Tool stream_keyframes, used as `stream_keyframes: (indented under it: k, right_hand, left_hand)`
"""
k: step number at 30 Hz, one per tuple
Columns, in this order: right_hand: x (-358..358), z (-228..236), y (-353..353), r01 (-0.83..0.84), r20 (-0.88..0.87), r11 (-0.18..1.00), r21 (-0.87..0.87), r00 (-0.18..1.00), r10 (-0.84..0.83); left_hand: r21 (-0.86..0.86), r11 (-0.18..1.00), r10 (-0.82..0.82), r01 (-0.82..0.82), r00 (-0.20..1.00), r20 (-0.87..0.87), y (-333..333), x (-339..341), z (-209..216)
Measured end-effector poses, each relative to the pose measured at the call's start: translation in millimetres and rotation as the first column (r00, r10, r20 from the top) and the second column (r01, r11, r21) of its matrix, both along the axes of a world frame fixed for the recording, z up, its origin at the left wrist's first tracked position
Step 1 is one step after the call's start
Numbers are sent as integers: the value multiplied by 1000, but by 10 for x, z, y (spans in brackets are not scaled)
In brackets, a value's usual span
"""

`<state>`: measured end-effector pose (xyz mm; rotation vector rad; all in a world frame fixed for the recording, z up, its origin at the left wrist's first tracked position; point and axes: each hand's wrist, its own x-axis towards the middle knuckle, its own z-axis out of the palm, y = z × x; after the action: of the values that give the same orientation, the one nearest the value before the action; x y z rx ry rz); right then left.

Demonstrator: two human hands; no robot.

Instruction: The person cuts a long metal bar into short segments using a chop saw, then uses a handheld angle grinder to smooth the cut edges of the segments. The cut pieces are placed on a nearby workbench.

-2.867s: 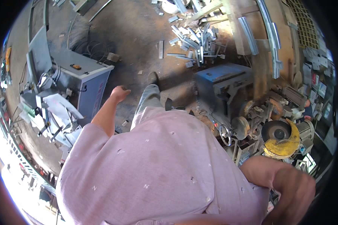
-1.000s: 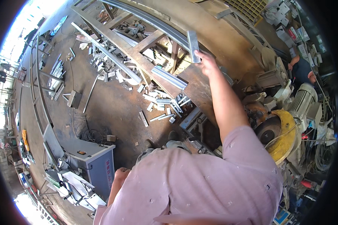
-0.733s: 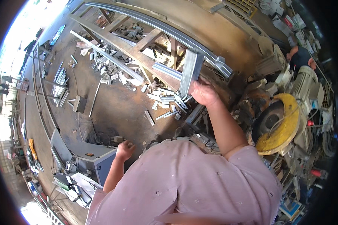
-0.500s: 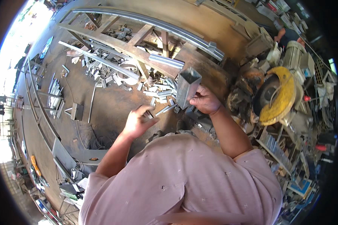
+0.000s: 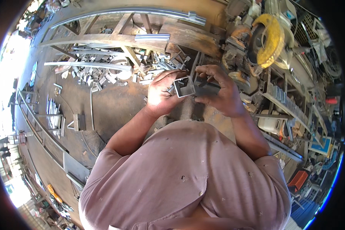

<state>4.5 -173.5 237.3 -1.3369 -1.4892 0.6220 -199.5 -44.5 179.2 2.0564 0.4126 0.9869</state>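
A short piece of square metal tube (image 5: 189, 91) is in front of my chest, its hollow end facing up toward me. My left hand (image 5: 161, 92) is closed round its left side, fingers along the far edge and thumb along the near one. Just right of the tube, my right hand (image 5: 227, 92) is curved with thumb and fingers apart. I see nothing gripped in it; the space between its fingers is dark and partly blurred.
Beyond my hands stands a metal-topped wooden bench frame (image 5: 88, 40) with a short metal profile (image 5: 152, 37) on it. Metal offcuts (image 5: 99, 74) litter the floor below. A cutting machine with a yellow guard (image 5: 276, 42) stands at right, near a rack (image 5: 281, 101) of metal pieces.
The tube has passed from my right hand to my left and now shows its open end. My right hand has let go and spread. My view has shifted rightward.
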Motion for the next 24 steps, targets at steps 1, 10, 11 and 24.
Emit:
stream_keyframes:
  k: [1,10,11,24]
  right_hand:
    - [-11,43,-91,5,74,998,66,997,-10]
    - [459,-189,-1105,129,185,991,28,974,-132]
    - [554,-265,-1255,163,9,984,-66,987,-163]
    - [1757,-1243,-3032,448,191,718,-532,890,-413]
  left_hand:
    - [3,1000,-15,15,1000,-16,-46,52,-7]
    - [-85,966,-259,244,913,-316,-817,528,-93]
    - [-103,965,-263,242,888,-377,-898,585,-121]
    - [15,998,-21,57,587,-809,-781,1015,-807]
